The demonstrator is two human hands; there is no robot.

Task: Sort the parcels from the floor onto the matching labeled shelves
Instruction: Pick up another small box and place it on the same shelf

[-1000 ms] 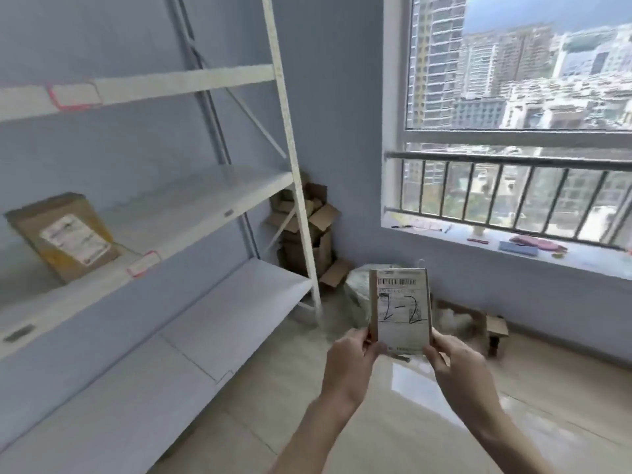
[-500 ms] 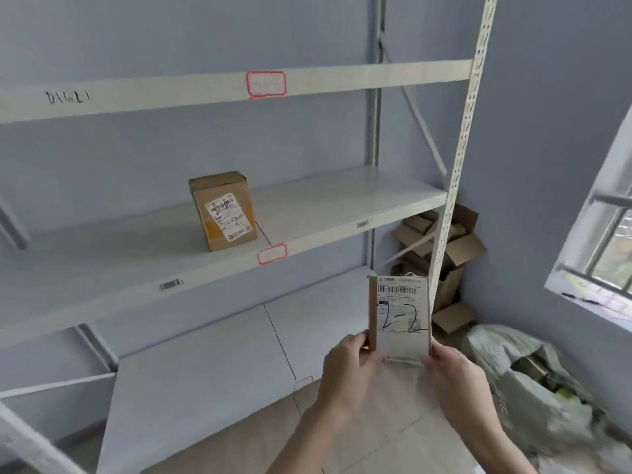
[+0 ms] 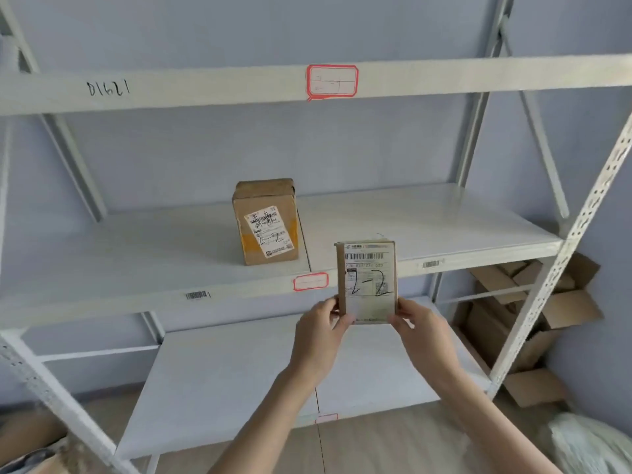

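A small flat cardboard parcel [image 3: 366, 280] with a white label marked "2-2" is held upright in front of me. My left hand [image 3: 318, 333] pinches its lower left edge and my right hand [image 3: 422, 331] its lower right edge. The parcel hangs just before the front edge of the middle shelf [image 3: 427, 220]. A red-bordered label [image 3: 310, 281] sticks on that edge, left of the parcel. On the same shelf stands a brown box [image 3: 265, 222], also marked "2-2". The top shelf beam carries another red-bordered label [image 3: 332, 81].
The lower shelf [image 3: 222, 374] lies below my hands, with a red label [image 3: 326, 418] on its front edge. Empty cardboard boxes [image 3: 533, 323] pile up behind the right shelf post [image 3: 561, 258]. A white sack [image 3: 588, 446] sits at the bottom right on the floor.
My view has swung left from the window to face the shelf squarely and closer. Both hands keep holding the parcel, now raised to the middle shelf's front edge.
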